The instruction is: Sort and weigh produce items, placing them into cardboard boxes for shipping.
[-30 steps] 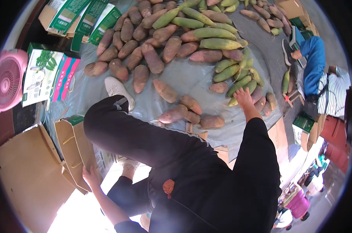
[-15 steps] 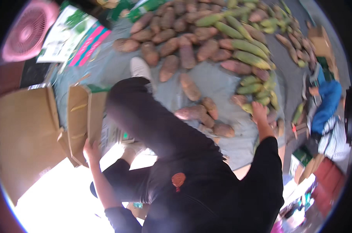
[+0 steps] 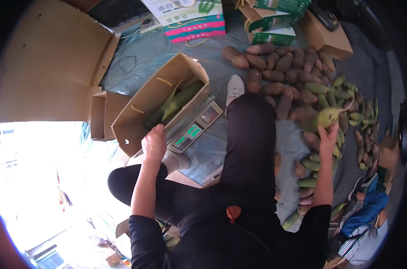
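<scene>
My right hand [image 3: 328,138] is raised over the pile, closed around a plump green radish [image 3: 326,117] with a thin root tail. My left hand [image 3: 154,144] grips the near rim of an open cardboard box [image 3: 122,127] with yellow cord handles. Inside the box lie long green radishes [image 3: 184,99]. A weighing scale [image 3: 197,130] with a lit green display shows right beside the box; whether it bears the box I cannot tell. Under and beyond my right hand, more green radishes [image 3: 310,165] lie beside reddish-brown root vegetables [image 3: 284,62].
A small open carton [image 3: 105,114] and a big cardboard sheet [image 3: 46,67] stand at left. Printed gift boxes [image 3: 194,28] and green cartons [image 3: 275,38] are at the back. My white shoe [image 3: 235,87] rests near the pile. Another person in blue trousers [image 3: 365,210] sits at far right.
My right hand has lifted a green radish from the pile. The view has swung left, bringing the box's inside and the scale display into sight. My left hand stays on the box.
</scene>
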A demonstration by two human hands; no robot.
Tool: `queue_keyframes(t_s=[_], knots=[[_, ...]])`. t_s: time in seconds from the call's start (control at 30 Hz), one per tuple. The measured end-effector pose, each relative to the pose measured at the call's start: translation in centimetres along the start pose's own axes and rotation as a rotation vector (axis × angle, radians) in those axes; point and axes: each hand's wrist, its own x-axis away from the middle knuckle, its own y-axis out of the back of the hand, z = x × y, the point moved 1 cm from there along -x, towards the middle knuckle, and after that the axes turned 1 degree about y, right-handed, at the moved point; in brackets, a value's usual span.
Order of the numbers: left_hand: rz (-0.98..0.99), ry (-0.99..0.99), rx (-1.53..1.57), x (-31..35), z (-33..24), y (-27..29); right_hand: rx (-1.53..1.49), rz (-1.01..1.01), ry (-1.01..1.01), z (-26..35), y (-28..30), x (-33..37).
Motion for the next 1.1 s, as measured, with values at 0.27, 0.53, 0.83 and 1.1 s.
queue_keyframes(t_s=[0.27, 0.53, 0.83, 1.1], knots=[[-0.008, -0.036, -0.002, 0.6, 0.5, -0.4, -0.393, 0.518, 0.423, 21.3, -17.6, -6.8], [0.0, -0.106, -0.062, 0.5, 0.2, 0.0, 0.011, 0.887, 0.794, 25.6, -33.3, -3.2], [-0.007, -0.074, -0.13, 0.1, 1.7, -0.8, 0.598, 0.929, 1.01, 21.3, -37.5, 0.2], [-0.007, -0.143, -0.007, -0.3, 1.1, 0.0, 0.38, 0.442, 0.516, 16.8, -17.9, -8.2]])
